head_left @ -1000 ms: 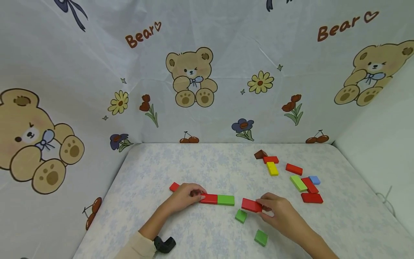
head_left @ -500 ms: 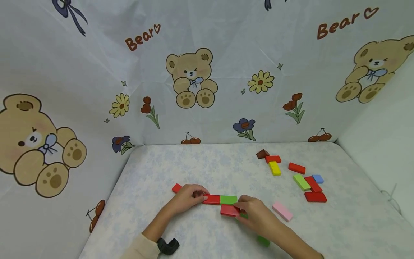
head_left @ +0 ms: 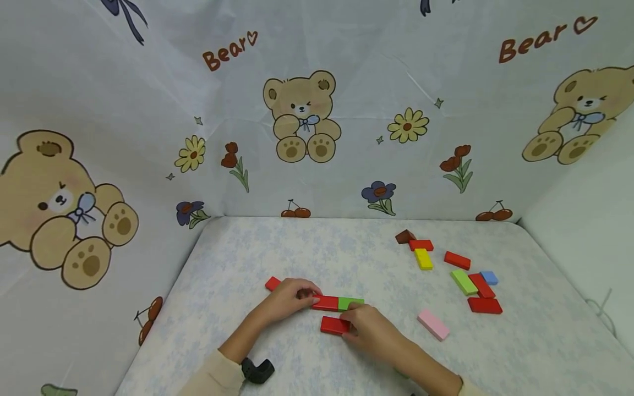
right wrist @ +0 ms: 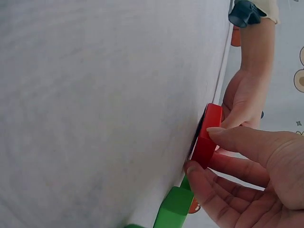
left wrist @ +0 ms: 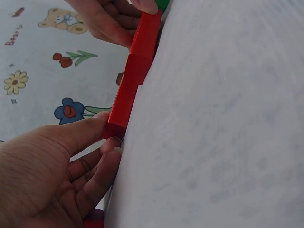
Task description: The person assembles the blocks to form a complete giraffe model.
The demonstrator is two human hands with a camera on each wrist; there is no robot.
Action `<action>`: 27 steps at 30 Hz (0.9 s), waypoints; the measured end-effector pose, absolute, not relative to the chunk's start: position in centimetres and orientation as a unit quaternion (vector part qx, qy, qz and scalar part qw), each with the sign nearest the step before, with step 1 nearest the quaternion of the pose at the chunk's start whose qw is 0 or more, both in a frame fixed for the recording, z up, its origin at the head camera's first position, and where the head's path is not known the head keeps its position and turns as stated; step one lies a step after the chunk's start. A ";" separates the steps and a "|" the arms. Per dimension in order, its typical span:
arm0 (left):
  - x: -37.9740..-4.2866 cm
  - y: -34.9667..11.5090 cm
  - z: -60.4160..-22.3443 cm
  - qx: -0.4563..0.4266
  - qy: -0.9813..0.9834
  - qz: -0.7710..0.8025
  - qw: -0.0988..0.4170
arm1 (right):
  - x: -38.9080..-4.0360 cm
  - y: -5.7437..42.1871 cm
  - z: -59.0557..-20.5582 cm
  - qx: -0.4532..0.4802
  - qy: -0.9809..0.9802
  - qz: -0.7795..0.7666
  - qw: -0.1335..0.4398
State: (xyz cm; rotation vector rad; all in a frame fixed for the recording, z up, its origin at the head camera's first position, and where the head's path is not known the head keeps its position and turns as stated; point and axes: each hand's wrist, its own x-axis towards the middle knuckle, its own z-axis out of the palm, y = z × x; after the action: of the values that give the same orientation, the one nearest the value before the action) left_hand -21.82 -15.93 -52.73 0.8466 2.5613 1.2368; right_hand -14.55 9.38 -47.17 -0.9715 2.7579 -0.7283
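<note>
A red block [head_left: 326, 303] and a green block [head_left: 353, 302] lie end to end on the table in the head view. At the row's left end, my left hand [head_left: 289, 300] pinches the red block between thumb and fingers. My right hand [head_left: 373, 333] grips another red block [head_left: 333, 325] by its right end, just in front of the row. In the left wrist view this second block [left wrist: 147, 35] appears beyond the first. The right wrist view shows thumb and fingers round the held block [right wrist: 207, 137], with a green block [right wrist: 175, 206] near the fingertips.
A pink block [head_left: 433, 324] lies right of my right hand. Farther right and back are several red blocks, a light green block [head_left: 463, 282], a blue block [head_left: 489, 278], a yellow block [head_left: 423, 259] and a brown block [head_left: 405, 237]. Another red block [head_left: 272, 283] is behind my left hand.
My right hand has carried its red block leftward, from right of the row to in front of it. The pink block came into view. My left hand stays on its block.
</note>
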 end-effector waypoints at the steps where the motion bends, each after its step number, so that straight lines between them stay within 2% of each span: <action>1: -21.8 -15.9 -52.7 0.284 0.861 0.414 0.086 | -14.5 9.3 -47.2 -0.320 0.915 -0.236 0.065; 5: -21.9 -15.9 -52.5 0.284 0.861 0.413 0.086 | -14.5 9.1 -47.1 -0.309 0.924 -0.219 0.058; 13: -21.8 -16.0 -52.4 0.280 0.861 0.416 0.086 | -14.8 8.8 -47.1 -0.281 0.928 -0.232 0.082; 27: -21.6 -15.8 -52.2 0.265 0.866 0.413 0.102 | -14.8 6.9 -47.3 -0.289 0.935 -0.196 0.057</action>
State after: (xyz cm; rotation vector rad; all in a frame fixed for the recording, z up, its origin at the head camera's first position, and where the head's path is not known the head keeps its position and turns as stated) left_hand -21.62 -15.84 -52.24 0.7824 2.5564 1.2187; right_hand -14.79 6.94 -47.33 -0.8770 2.8357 -0.5933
